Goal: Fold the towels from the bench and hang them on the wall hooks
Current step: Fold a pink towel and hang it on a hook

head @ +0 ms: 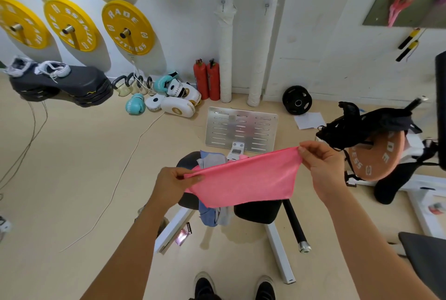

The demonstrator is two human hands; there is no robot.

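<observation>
A pink towel (246, 179) hangs stretched between my two hands above the black bench (258, 213). My left hand (173, 184) pinches its left top corner. My right hand (321, 164) pinches the right top corner, a little higher. Under the pink towel, a blue towel (208, 217) and a grey one (211, 158) lie crumpled on the bench, partly hidden. Two small metal hooks are on the wall ahead, one (223, 4) on the wrapped pipe and one (266, 7) to its right.
A silver slotted plate (241, 130) stands beyond the bench. Two red fire extinguishers (207, 80), boxing gloves and pads (169, 97) sit along the wall. A black bar (295, 225) leans by the bench. A brown weight plate with black straps (376, 152) is at right. Cables cross the floor at left.
</observation>
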